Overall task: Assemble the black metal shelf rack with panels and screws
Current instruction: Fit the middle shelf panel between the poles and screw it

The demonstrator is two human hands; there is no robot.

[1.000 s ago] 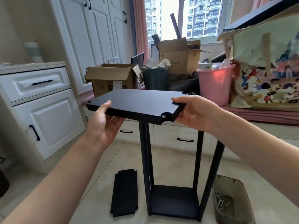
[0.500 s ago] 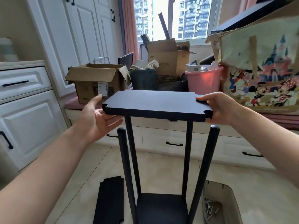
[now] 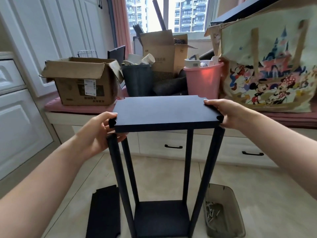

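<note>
The panel (image 3: 164, 112) now sits lower, level just above the four posts (image 3: 118, 169); left hand (image 3: 96, 133) and right hand (image 3: 228, 114) still grip its ends, fingers clamped on it.

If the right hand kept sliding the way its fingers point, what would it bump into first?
The right hand points left and slightly away, fingers on the black shelf panel that it grips. Going on, they would just slide along the panel top; beyond its far edge, probably the pink bucket, though depth is unclear.
</note>
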